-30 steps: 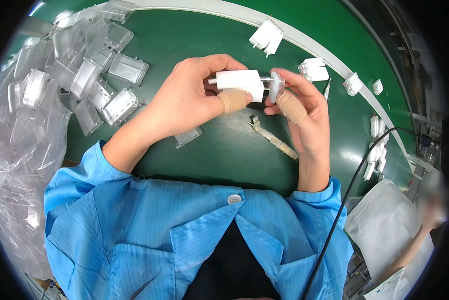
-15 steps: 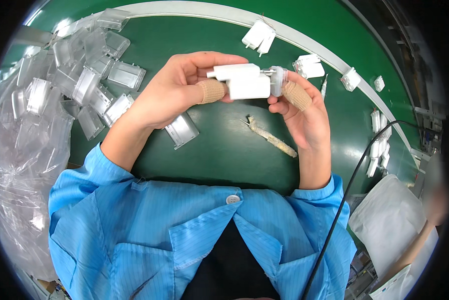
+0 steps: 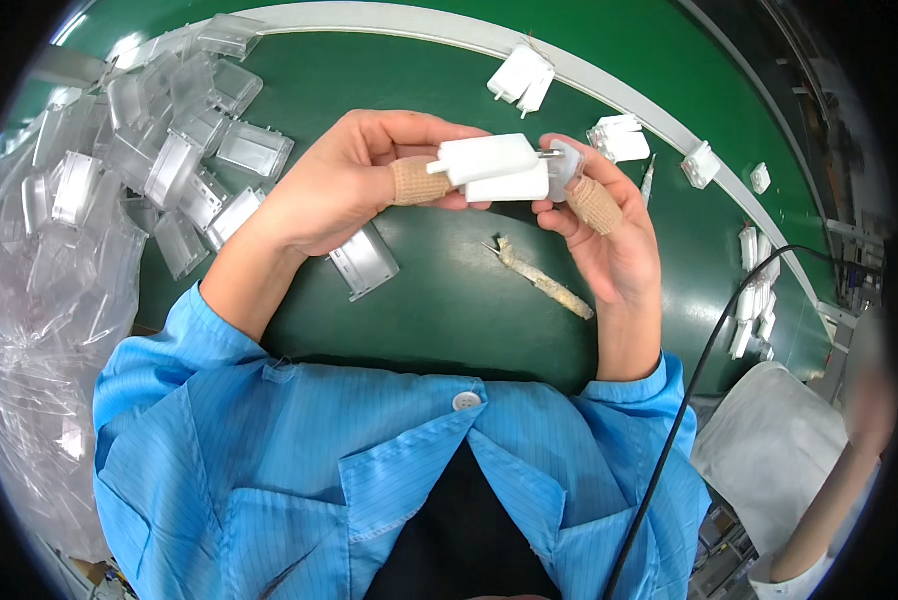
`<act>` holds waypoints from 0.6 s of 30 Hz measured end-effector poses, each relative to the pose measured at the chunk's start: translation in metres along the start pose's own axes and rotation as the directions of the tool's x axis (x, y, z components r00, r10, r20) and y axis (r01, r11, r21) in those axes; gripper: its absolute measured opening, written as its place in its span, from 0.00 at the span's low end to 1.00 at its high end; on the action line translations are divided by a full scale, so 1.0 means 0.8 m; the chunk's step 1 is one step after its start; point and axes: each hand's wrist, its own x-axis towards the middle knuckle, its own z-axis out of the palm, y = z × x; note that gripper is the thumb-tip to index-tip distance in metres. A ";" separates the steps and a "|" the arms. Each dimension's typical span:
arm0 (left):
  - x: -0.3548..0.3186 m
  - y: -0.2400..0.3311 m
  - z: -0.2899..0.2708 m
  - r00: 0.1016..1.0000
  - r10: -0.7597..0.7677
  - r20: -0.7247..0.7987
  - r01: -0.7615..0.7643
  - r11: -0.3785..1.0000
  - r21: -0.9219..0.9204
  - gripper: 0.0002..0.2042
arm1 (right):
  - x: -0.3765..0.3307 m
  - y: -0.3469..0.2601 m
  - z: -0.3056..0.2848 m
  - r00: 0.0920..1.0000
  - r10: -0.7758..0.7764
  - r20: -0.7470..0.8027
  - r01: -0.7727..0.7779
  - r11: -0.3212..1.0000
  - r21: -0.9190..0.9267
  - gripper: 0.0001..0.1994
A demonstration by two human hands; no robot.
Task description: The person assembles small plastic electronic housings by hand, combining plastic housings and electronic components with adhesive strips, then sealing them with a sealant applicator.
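My left hand [image 3: 344, 190] is closed around a pair of white plastic blocks [image 3: 499, 165] that look like power adapters, one overlapping the other. Metal pins stick out from their right end. With thumb and fingers, my right hand [image 3: 609, 235] pinches a translucent plastic cap [image 3: 565, 165] up against those pins; whether the pins sit inside it I cannot tell. Both thumbs wear tan wraps. Below my hands, a thin tool with a tape-wrapped handle [image 3: 544, 280] rests on the green table. A clear plastic case [image 3: 365, 262] lies under my left wrist.
Many clear cases [image 3: 254, 150] are heaped at the left beside a plastic bag [image 3: 39, 400]. White adapters [image 3: 522, 78] lie at the far edge, others [image 3: 754, 290] at the right. A black cable [image 3: 684, 400] crosses the right side. Another person's arm [image 3: 834, 500] shows at lower right.
The white blocks have tilted in my left hand, showing more of the upper one. The cap has shifted slightly right and turned. At lower right the other person's arm has moved.
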 end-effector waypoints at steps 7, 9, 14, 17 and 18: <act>-0.001 0.000 -0.001 1.000 -0.009 0.002 0.009 1.000 -0.012 0.20 | 0.002 0.002 -0.005 0.999 -0.012 0.045 0.011 0.999 0.031 0.14; 0.001 0.001 0.001 0.999 -0.033 -0.010 0.033 0.999 0.004 0.20 | 0.001 0.001 -0.003 1.000 -0.017 0.026 0.016 1.000 0.016 0.13; 0.001 0.003 0.007 0.997 -0.017 -0.074 0.024 0.994 0.106 0.20 | 0.000 0.006 0.005 0.995 -0.087 -0.040 0.081 0.987 -0.137 0.14; -0.003 0.005 0.009 0.999 0.030 -0.030 -0.026 0.990 0.138 0.20 | 0.002 0.005 0.009 0.988 -0.143 -0.063 0.123 0.961 -0.247 0.14; -0.002 0.008 0.012 0.998 0.045 -0.041 -0.037 0.983 0.180 0.20 | 0.002 0.005 0.009 0.986 -0.154 -0.066 0.131 0.953 -0.273 0.14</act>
